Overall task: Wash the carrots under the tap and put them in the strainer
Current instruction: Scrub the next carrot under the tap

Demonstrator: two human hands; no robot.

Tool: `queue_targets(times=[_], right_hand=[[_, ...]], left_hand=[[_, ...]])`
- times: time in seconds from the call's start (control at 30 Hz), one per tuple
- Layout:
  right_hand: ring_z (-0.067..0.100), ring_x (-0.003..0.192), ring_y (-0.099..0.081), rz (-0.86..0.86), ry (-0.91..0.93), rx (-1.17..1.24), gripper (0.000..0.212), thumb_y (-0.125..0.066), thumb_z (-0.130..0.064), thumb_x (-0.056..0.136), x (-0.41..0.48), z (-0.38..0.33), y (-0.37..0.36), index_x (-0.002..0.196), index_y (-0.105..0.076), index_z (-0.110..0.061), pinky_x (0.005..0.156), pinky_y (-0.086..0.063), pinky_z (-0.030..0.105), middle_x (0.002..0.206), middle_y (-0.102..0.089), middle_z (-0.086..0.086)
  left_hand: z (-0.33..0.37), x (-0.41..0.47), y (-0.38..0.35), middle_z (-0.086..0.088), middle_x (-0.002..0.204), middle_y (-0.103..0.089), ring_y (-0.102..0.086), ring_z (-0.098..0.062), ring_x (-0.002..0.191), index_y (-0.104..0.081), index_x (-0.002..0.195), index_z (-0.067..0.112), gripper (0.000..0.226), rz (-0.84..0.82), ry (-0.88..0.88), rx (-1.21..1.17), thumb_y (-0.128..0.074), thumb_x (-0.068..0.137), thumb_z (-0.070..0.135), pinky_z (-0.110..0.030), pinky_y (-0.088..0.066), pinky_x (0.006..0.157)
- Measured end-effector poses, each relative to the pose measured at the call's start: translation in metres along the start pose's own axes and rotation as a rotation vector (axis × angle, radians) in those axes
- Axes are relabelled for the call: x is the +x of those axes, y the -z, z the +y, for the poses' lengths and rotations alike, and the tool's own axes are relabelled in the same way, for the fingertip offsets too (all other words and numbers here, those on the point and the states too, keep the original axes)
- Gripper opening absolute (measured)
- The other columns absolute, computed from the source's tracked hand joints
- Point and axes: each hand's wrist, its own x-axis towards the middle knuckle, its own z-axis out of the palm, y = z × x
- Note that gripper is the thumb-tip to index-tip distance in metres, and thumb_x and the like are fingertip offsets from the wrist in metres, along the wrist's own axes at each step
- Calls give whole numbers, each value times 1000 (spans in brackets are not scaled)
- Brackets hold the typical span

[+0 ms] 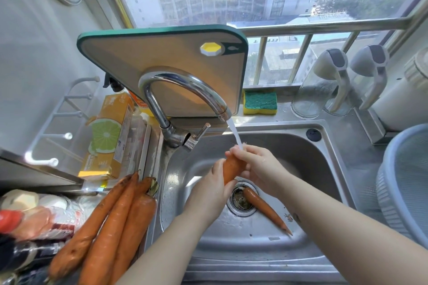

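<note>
Right now both hands are holding one carrot over the sink, directly beneath the water that is running from the tap. The left hand is curling around the carrot's lower part, while the right hand is wrapping its fingers over the upper end, where the water is landing. The carrot's long axis is standing steeply, the upper end leaning toward the tap and the lower end pointing down at the drain. A second carrot is lying in the basin, its thick end by the drain and its tip pointing toward the near right. Three more carrots are lying side by side on the counter left of the sink, stem ends pointing toward the tap. The strainer is sitting to the right of the sink.
</note>
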Motion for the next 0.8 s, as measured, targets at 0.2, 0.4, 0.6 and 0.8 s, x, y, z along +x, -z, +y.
queue_targets(times=[0.2,0.4,0.6,0.8], right_hand=[[22,87,-63,62,-23,143,14,-58,-10,91,0,-11,-4,86,-68,-1,68,-58,28,103,-65,17],[23,84,-59,150,103,-140,15,-62,-18,90,-2,-1,-10,91,-60,-2,78,-50,32,89,-62,12],[12,98,-59,157,225,-630,44,-71,-26,83,-4,4,-3,120,-47,-18,88,-50,28,106,-62,-1],[14,67,-54,439,313,-425,24,-47,-15,93,11,6,-18,73,-59,-5,68,-45,30,68,-61,1]], left_hand=[[8,3,6,1,118,-57,-59,-21,96,-33,130,27,47,55,22,-39,-58,91,37,-34,-47,75],[30,16,7,-4,112,-59,-59,-27,99,-43,118,14,33,64,147,0,-54,93,34,-29,-34,66],[29,12,2,2,93,-57,-61,-25,94,-41,115,17,27,16,173,-85,-54,92,25,-32,-40,64],[31,6,-13,-8,122,-57,-57,-31,107,-33,135,17,43,90,47,-177,-43,97,35,-40,-47,78]])
